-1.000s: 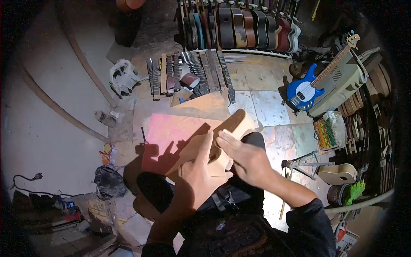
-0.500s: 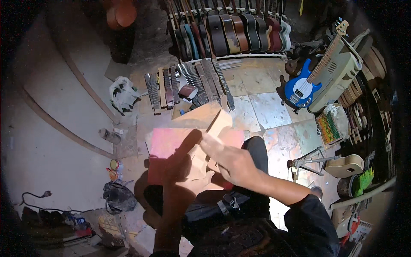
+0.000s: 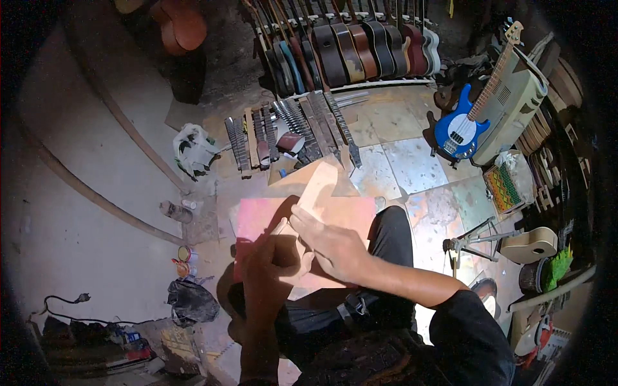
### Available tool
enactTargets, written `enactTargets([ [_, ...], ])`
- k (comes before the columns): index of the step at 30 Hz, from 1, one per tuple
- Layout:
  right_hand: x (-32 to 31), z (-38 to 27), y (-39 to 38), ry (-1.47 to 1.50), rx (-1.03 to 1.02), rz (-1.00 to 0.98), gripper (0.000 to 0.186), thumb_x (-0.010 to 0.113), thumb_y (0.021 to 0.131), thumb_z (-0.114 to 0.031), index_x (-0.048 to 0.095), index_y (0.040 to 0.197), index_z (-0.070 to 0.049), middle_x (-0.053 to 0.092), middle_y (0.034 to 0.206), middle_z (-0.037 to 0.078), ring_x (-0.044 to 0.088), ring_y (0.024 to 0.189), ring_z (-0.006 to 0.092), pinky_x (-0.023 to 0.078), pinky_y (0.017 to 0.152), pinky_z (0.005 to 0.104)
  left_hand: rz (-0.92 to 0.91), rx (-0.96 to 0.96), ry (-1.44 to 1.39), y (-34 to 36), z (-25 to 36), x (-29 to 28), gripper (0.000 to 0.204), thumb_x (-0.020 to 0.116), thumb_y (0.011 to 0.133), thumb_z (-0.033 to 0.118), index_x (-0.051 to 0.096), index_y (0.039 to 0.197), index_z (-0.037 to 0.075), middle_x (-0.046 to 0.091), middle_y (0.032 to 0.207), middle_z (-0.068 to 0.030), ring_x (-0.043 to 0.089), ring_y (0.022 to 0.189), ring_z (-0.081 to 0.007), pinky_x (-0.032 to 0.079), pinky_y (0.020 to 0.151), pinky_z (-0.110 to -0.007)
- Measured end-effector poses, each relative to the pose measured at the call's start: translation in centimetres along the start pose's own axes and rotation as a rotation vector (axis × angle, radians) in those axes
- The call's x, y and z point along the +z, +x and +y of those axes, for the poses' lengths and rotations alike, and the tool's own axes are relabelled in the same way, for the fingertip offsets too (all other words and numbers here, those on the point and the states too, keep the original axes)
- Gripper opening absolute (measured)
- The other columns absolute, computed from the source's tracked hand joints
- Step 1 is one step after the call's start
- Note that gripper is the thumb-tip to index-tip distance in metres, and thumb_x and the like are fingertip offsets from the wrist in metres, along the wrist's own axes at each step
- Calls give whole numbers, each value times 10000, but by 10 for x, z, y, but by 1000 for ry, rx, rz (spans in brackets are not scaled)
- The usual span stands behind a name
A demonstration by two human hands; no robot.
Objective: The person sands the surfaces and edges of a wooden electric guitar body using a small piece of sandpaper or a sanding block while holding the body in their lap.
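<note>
A pale, smooth wooden piece (image 3: pixel 320 183) with a rounded far end slants up and away over my lap; its exact kind does not show. My left hand (image 3: pixel 269 257), mostly in shadow, is closed around its near part. My right hand (image 3: pixel 338 249) lies across the wood from the right, its fingers bent together against the piece near my left hand. Whether anything thin sits under those fingers is hidden. Beneath both hands a flat board (image 3: pixel 257 215), pink on the left and browner on the right, rests on my thighs. A tan sheet (image 3: pixel 290 184) shows just beyond it.
Several guitar necks (image 3: pixel 309 125) lie on the tiled floor ahead, before a rack of guitars (image 3: pixel 360 51). At right are a blue bass guitar (image 3: pixel 460 125), a metal stand (image 3: pixel 473 241) and a small guitar body (image 3: pixel 528 246). Cans (image 3: pixel 185 254) and a black bag (image 3: pixel 192 301) sit at left.
My right hand has slid down and left along the wooden piece, toward my left hand, and the piece's far end now shows more. The whole view has shifted slightly.
</note>
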State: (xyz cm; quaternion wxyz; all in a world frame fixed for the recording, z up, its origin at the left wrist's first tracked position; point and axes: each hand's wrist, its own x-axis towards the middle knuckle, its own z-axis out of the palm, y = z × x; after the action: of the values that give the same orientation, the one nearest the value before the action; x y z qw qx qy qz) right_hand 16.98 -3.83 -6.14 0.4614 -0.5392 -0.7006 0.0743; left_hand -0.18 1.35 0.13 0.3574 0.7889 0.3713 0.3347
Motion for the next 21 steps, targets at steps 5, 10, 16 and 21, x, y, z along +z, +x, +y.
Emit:
enactTargets([
  [5,-3,31,13,-243,168,-14,786,654,822,-42,432,1573,-98,588,1460,202,680,890,379,566,747,454,-27,-170,-71,0,-10,-3,249,764,650,10,675,881,34,613,695,-18,555,664,-89,468,636,-266],
  [10,10,28,8,-250,75,-121,818,644,845,-102,346,1606,-87,699,1084,191,675,881,384,552,701,472,9,-105,54,8,-11,-7,207,833,696,85,648,757,18,623,629,-48,576,578,-139,481,599,-322],
  [16,18,18,10,-237,200,-63,778,590,839,-8,357,1582,-29,644,1157,243,666,911,408,547,705,499,31,-162,134,13,-17,2,279,873,681,171,653,686,0,625,577,-65,603,580,-142,505,600,-316],
  [21,-13,49,35,-376,198,114,803,562,837,37,336,1604,-30,382,1595,303,608,1238,436,578,864,455,-30,-239,253,26,-17,-5,291,898,662,203,708,729,-7,686,626,-79,659,622,-147,545,632,-328],
])
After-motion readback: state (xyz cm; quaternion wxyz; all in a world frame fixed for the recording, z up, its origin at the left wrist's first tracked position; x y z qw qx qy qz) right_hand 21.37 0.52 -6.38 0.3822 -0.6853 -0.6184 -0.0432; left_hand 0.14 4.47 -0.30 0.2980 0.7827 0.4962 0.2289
